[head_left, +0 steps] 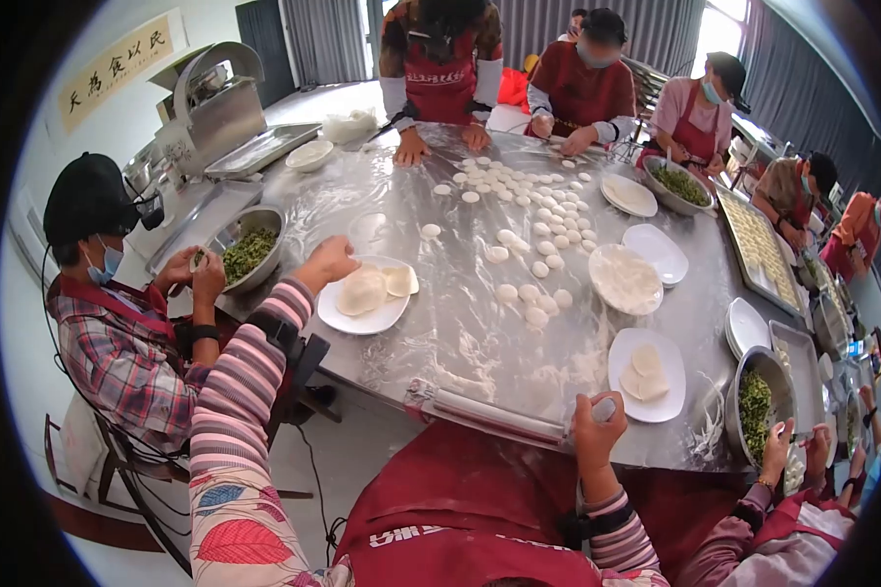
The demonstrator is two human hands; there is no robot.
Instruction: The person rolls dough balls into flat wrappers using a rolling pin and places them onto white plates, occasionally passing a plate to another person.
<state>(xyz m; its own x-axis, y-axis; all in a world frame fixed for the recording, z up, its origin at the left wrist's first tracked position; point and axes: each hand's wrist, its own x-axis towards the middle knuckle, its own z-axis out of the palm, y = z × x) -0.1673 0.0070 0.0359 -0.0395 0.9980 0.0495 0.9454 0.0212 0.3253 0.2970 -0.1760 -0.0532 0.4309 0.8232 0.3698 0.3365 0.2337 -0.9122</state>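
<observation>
My left hand reaches out over the left edge of a white plate. Its fingers are bent, with nothing visible in them. Thin round dough wrappers lie on that plate beside the fingertips. At the table's front edge my right hand is closed around what looks like a rolling pin; its pale rounded end shows above the fist. Another white plate with wrappers lies just beyond my right hand. Several small flattened dough pieces are spread over the middle of the floury table.
The metal table has a plastic-wrapped front edge. Bowls of chopped green filling stand at left and right. A tray of dumplings lies at the right. Co-workers sit or stand all around, one close at my left.
</observation>
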